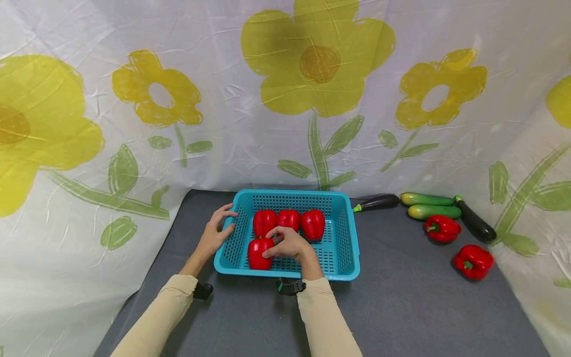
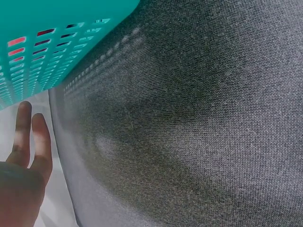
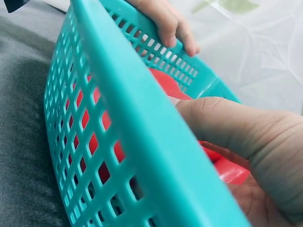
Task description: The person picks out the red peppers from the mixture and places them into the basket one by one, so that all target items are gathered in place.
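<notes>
A blue-green plastic basket (image 1: 352,243) with slotted walls stands on the dark cloth, several red bell peppers inside. My right hand (image 1: 287,245) reaches over its near rim and holds the front-left bell pepper (image 1: 258,254), thumb on its right side. Behind it, three more red bell peppers (image 1: 313,224) stand in a row. My left hand (image 1: 217,230) holds the basket's left rim; its fingertips hook over the edge in the right wrist view. In the left wrist view, two fingers (image 2: 41,142) of this hand extend along the outside, below the slotted wall.
To the right lie an eggplant (image 1: 378,202), two green-yellow zucchini-like vegetables (image 1: 433,212), a second eggplant (image 1: 476,219) and two loose red bell peppers (image 1: 474,262). A flower-printed white curtain (image 1: 223,148) hangs behind and at both sides of the dark cloth surface (image 1: 392,307).
</notes>
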`<act>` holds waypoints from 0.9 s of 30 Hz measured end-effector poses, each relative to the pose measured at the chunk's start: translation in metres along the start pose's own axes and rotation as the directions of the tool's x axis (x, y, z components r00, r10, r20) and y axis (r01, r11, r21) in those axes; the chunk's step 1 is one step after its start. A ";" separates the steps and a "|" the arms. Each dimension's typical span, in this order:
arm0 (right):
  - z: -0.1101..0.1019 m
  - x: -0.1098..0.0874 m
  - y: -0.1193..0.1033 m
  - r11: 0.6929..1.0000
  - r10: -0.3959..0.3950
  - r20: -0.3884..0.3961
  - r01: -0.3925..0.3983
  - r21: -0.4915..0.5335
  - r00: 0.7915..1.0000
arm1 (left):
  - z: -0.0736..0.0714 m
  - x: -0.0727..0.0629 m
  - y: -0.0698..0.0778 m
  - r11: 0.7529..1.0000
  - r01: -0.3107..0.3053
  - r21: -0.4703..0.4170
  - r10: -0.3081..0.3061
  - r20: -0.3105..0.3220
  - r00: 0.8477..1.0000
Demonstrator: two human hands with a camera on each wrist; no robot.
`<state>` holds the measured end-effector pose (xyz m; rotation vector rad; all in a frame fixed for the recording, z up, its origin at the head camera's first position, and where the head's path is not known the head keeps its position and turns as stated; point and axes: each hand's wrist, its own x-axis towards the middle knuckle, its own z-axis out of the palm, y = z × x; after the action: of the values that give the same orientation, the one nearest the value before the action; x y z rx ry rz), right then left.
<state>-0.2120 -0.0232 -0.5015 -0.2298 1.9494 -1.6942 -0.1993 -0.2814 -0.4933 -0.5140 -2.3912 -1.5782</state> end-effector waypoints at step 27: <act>-0.046 -0.029 -0.026 0.993 -0.117 0.119 0.118 0.001 0.986 | 0.000 0.000 0.005 1.000 -0.010 -0.014 0.010 0.005 1.000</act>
<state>-0.2163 0.0249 -0.4652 -0.4463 1.8858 -1.7072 -0.1969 -0.2798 -0.4896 -0.5326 -2.3796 -1.5923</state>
